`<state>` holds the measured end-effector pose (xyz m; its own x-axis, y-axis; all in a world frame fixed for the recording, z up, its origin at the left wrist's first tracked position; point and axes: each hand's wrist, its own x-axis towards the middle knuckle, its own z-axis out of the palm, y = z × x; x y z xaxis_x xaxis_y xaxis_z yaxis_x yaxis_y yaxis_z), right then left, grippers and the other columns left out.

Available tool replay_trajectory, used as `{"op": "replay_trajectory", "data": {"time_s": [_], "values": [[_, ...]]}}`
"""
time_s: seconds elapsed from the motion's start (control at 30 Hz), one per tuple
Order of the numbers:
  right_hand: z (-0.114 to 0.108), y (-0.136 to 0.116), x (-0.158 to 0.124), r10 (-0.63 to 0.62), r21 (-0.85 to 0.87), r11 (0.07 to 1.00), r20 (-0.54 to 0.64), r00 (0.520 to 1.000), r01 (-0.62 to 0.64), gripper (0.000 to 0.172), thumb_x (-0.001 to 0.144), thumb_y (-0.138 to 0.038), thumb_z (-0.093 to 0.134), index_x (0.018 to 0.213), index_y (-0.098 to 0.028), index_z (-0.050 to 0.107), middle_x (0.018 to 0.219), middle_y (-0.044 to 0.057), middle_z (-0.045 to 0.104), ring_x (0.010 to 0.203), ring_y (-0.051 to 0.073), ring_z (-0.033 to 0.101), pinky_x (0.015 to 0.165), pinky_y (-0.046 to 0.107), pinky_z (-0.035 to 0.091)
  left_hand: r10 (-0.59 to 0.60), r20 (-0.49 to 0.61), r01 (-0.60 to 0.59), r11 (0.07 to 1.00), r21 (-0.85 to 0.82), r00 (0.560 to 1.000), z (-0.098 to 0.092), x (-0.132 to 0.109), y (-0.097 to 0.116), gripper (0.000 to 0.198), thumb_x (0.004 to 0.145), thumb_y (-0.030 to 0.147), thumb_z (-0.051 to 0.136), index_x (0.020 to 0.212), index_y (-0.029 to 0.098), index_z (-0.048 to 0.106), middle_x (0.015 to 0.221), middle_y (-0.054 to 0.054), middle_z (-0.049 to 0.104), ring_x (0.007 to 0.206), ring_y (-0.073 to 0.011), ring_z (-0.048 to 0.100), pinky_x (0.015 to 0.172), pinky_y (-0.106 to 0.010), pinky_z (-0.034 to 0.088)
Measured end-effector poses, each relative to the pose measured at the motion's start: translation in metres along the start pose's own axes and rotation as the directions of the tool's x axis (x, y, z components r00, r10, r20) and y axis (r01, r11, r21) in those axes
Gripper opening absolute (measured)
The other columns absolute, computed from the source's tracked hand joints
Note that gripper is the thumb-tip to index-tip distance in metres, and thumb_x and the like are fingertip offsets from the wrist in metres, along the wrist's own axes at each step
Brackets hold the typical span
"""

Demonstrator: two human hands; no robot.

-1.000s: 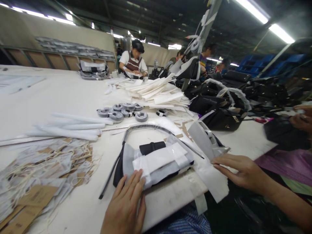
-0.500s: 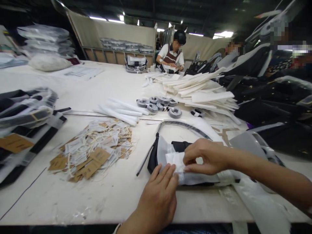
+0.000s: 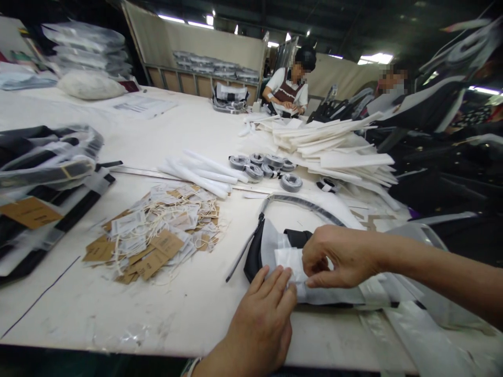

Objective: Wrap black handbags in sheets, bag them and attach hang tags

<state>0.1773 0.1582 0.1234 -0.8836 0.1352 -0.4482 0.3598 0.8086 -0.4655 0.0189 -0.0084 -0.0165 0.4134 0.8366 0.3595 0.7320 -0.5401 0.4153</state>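
Observation:
A black handbag [image 3: 253, 256] with a curved strap [image 3: 302, 201] lies on the table in front of me, its front covered by pale translucent wrapping [image 3: 269, 241]. My left hand [image 3: 261, 314] rests with fingers stretched out over the bag's lower left edge and presses on the wrapping. At the middle of the bag, my right hand [image 3: 338, 259] has its fingers curled and its thumb down on a folded white wrapping sheet [image 3: 288, 259]. Part of that sheet is hidden beneath the right fingers. A thin dark strap end [image 3: 239, 254] hangs off the bag's left side.
Left of the bag lies a heap of brown and white string tags [image 3: 157, 241]. Beyond are white foam rods [image 3: 200, 173], coiled grey straps [image 3: 291, 182] and a pile of white sheets [image 3: 334, 146]. Wrapped bags [image 3: 43, 162] lie far left. A co-worker [image 3: 288, 86] works across the table.
The view has shifted slightly, so the scene sits further right. My left hand stays on the bag; the fingers of my right hand have curled a little more over the white sheet.

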Motion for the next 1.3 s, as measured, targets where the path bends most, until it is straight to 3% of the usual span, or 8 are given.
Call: {"op": "replay_trajectory", "data": {"time_s": [0.2, 0.47, 0.67, 0.8, 0.93, 1.0, 1.13, 1.3], "values": [[-0.002, 0.01, 0.038, 0.002, -0.27, 0.963, 0.067, 0.998, 0.016, 0.014, 0.082, -0.03, 0.066, 0.076, -0.022, 0.077, 0.064, 0.002, 0.072, 0.053, 0.013, 0.055, 0.052, 0.026, 0.025, -0.014, -0.02, 0.013, 1.0, -0.028, 1.0, 0.002, -0.002, 0.001, 0.049, 0.086, 0.017, 0.051, 0.135, 0.013, 0.05, 0.154, -0.017, 0.04, 0.146, -0.028, 0.032, 0.121, -0.049, 0.027], [-0.005, 0.011, 0.063, 0.048, -0.349, 0.937, 0.183, 0.982, 0.02, 0.016, 0.08, -0.036, 0.07, 0.087, -0.025, 0.08, 0.072, 0.004, 0.076, 0.059, 0.015, 0.059, 0.053, 0.027, 0.024, -0.035, -0.116, 0.032, 0.999, -0.024, 0.993, 0.003, 0.0, 0.003, 0.049, 0.08, 0.016, 0.055, 0.129, 0.013, 0.056, 0.147, -0.02, 0.045, 0.141, -0.0336, 0.037, 0.117, -0.054, 0.032], [-0.005, 0.009, 0.074, 0.117, -0.493, 0.87, 0.184, 0.976, -0.012, 0.015, 0.076, -0.035, 0.071, 0.081, -0.025, 0.08, 0.068, 0.005, 0.075, 0.059, 0.017, 0.062, 0.051, 0.027, 0.023, 0.091, -0.105, -0.084, 0.994, 0.07, 0.99, 0.006, 0.0, -0.005, 0.039, 0.093, 0.024, 0.047, 0.13, 0.014, 0.058, 0.154, -0.006, 0.043, 0.148, -0.0238, 0.028, 0.123, -0.043, 0.023], [-0.01, 0.005, 0.083, 0.157, -0.528, 0.849, 0.201, 0.967, -0.028, 0.022, 0.073, -0.044, 0.076, 0.081, -0.025, 0.081, 0.067, 0.005, 0.074, 0.062, 0.018, 0.063, 0.052, 0.027, 0.026, 0.103, -0.076, -0.098, 0.993, 0.061, 0.992, 0.005, 0.0, -0.008, 0.044, 0.091, 0.024, 0.049, 0.133, 0.012, 0.056, 0.151, -0.008, 0.048, 0.146, -0.0225, 0.033, 0.122, -0.041, 0.024], [-0.013, 0.002, 0.094, 0.251, -0.52, 0.85, 0.254, 0.934, -0.087, 0.022, 0.071, -0.045, 0.08, 0.079, -0.024, 0.081, 0.063, 0.002, 0.072, 0.057, 0.016, 0.061, 0.053, 0.026, 0.028, 0.074, -0.145, -0.071, 0.997, 0.022, 0.987, 0.009, 0.001, -0.007, 0.044, 0.089, 0.025, 0.051, 0.13, 0.013, 0.059, 0.146, -0.008, 0.053, 0.143, -0.0225, 0.039, 0.122, -0.039, 0.026], [-0.013, 0.005, 0.098, 0.263, -0.545, 0.833, 0.246, 0.933, -0.091, 0.029, 0.068, -0.049, 0.081, 0.08, -0.023, 0.082, 0.063, 0.003, 0.073, 0.057, 0.017, 0.061, 0.053, 0.026, 0.029, 0.06, -0.18, -0.06, 0.998, 0.01, 0.982, 0.012, 0.001, -0.006, 0.042, 0.088, 0.024, 0.051, 0.128, 0.014, 0.06, 0.145, -0.007, 0.055, 0.141, -0.0215, 0.041, 0.122, -0.038, 0.026], [-0.015, 0.021, 0.1, 0.226, -0.592, 0.8, 0.148, 0.963, -0.097, 0.063, 0.058, -0.076, 0.075, 0.075, -0.016, 0.08, 0.06, 0.009, 0.071, 0.053, 0.018, 0.058, 0.053, 0.027, 0.029, 0.069, -0.221, -0.066, 0.998, 0.024, 0.973, 0.02, 0.001, -0.009, 0.04, 0.088, 0.026, 0.053, 0.125, 0.015, 0.062, 0.143, -0.005, 0.057, 0.135, -0.0208, 0.049, 0.12, -0.037, 0.03], [-0.023, 0.052, 0.105, 0.259, -0.526, 0.835, 0.12, 0.958, -0.16, 0.067, 0.057, -0.083, 0.069, 0.069, -0.018, 0.077, 0.056, 0.005, 0.066, 0.052, 0.016, 0.055, 0.053, 0.026, 0.029, 0.095, -0.256, -0.077, 0.994, 0.079, 0.962, 0.027, 0.001, -0.013, 0.04, 0.085, 0.025, 0.051, 0.122, 0.016, 0.064, 0.142, -0.004, 0.058, 0.134, -0.0218, 0.05, 0.118, -0.038, 0.033]]}}
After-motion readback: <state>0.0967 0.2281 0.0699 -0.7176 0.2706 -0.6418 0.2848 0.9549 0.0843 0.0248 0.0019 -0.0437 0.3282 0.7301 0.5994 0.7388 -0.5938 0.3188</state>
